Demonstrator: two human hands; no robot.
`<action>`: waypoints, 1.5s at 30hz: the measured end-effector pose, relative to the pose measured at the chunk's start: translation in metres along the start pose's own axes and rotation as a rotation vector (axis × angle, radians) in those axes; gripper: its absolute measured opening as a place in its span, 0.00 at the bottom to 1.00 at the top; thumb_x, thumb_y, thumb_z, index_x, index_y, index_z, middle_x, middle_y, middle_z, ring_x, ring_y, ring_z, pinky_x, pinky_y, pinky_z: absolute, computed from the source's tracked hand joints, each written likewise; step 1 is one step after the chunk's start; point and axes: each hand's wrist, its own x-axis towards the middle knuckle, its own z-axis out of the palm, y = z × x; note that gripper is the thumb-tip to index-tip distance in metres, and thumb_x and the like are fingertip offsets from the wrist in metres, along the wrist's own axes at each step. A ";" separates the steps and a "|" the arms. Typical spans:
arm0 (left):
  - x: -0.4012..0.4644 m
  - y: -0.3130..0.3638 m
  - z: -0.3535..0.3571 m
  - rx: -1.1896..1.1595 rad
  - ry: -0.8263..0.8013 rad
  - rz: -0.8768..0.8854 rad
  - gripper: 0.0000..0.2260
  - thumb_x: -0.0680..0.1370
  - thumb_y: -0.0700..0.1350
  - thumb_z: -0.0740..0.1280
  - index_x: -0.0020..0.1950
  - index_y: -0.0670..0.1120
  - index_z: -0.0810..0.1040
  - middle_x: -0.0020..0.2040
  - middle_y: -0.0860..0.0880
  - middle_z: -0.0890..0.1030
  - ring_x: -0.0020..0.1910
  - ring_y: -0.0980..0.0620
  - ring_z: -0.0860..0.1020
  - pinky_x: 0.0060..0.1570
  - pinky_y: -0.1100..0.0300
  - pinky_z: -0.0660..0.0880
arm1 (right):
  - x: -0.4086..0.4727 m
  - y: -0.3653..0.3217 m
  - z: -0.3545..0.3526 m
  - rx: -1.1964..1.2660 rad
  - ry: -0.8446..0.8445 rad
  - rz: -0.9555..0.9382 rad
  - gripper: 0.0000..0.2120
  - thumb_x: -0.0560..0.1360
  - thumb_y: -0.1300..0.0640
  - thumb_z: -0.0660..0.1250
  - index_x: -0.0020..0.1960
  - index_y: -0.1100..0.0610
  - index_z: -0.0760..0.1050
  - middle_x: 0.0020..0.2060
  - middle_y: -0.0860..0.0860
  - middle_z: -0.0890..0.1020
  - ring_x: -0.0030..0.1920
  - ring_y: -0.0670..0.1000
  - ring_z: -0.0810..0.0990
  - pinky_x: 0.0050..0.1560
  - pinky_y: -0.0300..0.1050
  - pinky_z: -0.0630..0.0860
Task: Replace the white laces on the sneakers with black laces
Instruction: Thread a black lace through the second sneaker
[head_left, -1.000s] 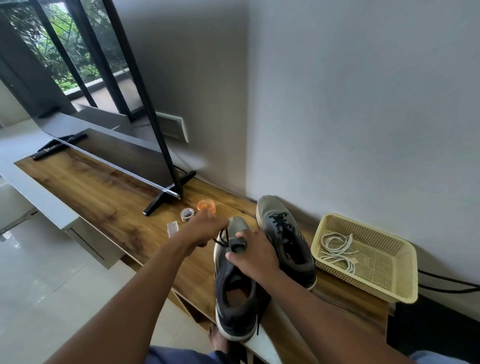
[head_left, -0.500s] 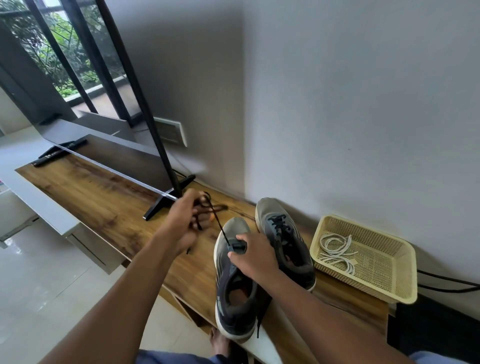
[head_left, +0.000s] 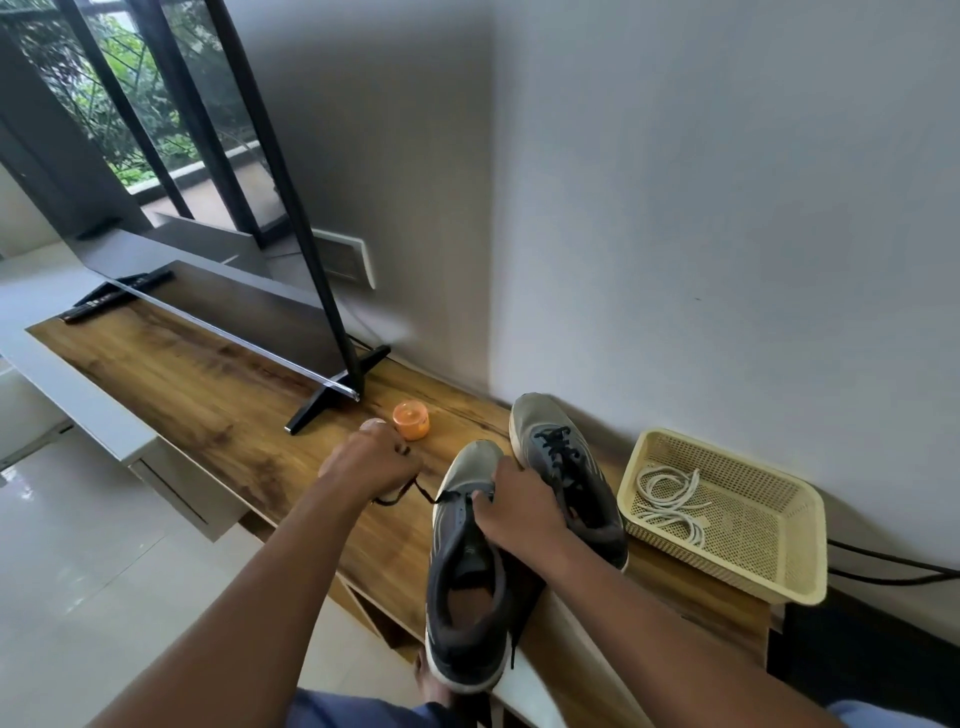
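Lacing is partly done: far sneaker is black-laced; white laces are binned; black lace is gripped by left hand, near sneaker by right hand.

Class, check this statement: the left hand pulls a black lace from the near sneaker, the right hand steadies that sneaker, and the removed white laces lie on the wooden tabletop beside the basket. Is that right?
One detail is wrong. The head view shows the white laces lying inside the yellow basket, not on the tabletop. The rest holds: the left hand pulls a black lace from the near sneaker, which the right hand steadies.
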 end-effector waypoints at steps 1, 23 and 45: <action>-0.002 0.003 -0.001 0.033 -0.017 0.019 0.15 0.76 0.59 0.69 0.39 0.49 0.76 0.46 0.49 0.78 0.41 0.49 0.79 0.35 0.58 0.68 | 0.000 0.000 -0.005 -0.037 -0.006 -0.018 0.16 0.78 0.54 0.63 0.63 0.58 0.70 0.47 0.52 0.77 0.52 0.59 0.82 0.43 0.46 0.72; -0.073 0.093 -0.063 -0.862 0.538 0.308 0.10 0.80 0.46 0.59 0.51 0.49 0.80 0.40 0.48 0.81 0.40 0.50 0.77 0.40 0.54 0.70 | -0.048 -0.088 -0.191 0.921 -0.071 -0.235 0.04 0.79 0.61 0.73 0.51 0.62 0.83 0.36 0.54 0.83 0.34 0.51 0.80 0.41 0.47 0.82; -0.108 0.125 -0.075 -1.432 0.125 0.561 0.11 0.84 0.38 0.63 0.48 0.42 0.84 0.35 0.50 0.77 0.33 0.58 0.71 0.35 0.63 0.66 | -0.096 -0.100 -0.237 1.137 0.045 -0.580 0.13 0.74 0.75 0.71 0.57 0.65 0.83 0.46 0.62 0.87 0.47 0.58 0.87 0.57 0.57 0.84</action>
